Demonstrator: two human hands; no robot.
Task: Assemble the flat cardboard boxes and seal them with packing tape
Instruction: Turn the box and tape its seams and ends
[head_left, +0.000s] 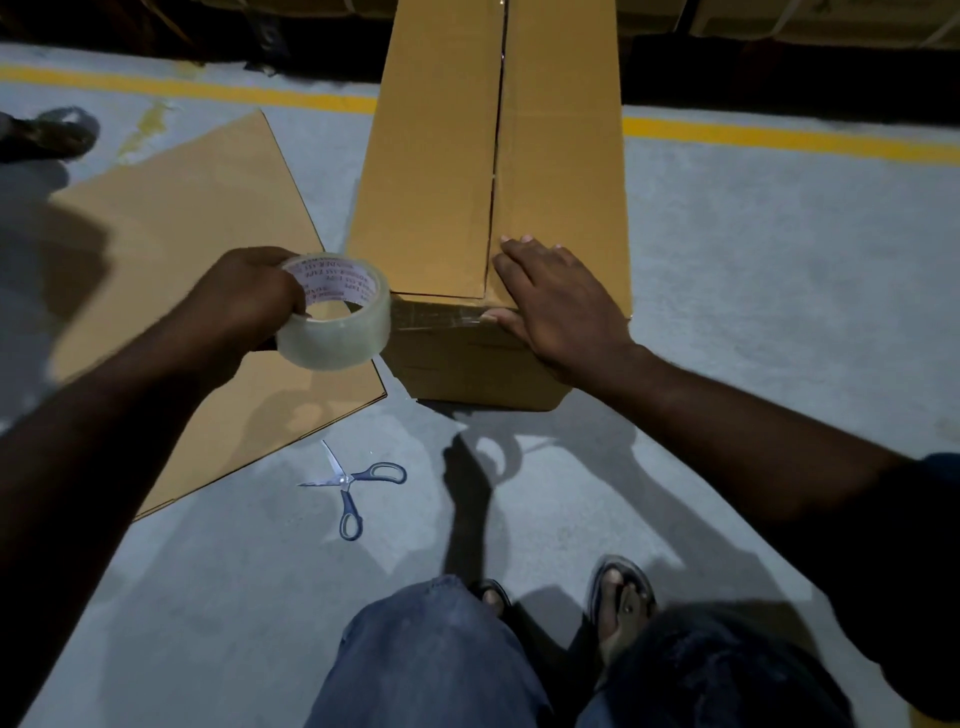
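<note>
A tall brown cardboard box (436, 171) stands on the floor in front of me, its two top flaps folded together with an open seam down the middle. My right hand (556, 306) lies flat on the near right corner of the top, thumb pressing a strip of clear tape onto the front face. My left hand (244, 296) grips a roll of clear packing tape (337, 317) just left of the box's near edge; the tape runs from the roll across the front face toward my right thumb. A flat cardboard box (197, 249) lies on the floor to the left.
Open scissors (348, 483) with blue-grey handles lie on the grey floor near my knees. A yellow floor line (779, 135) runs behind the box. Another person's foot (47, 132) shows at the far left. My own feet in sandals (621, 597) are below.
</note>
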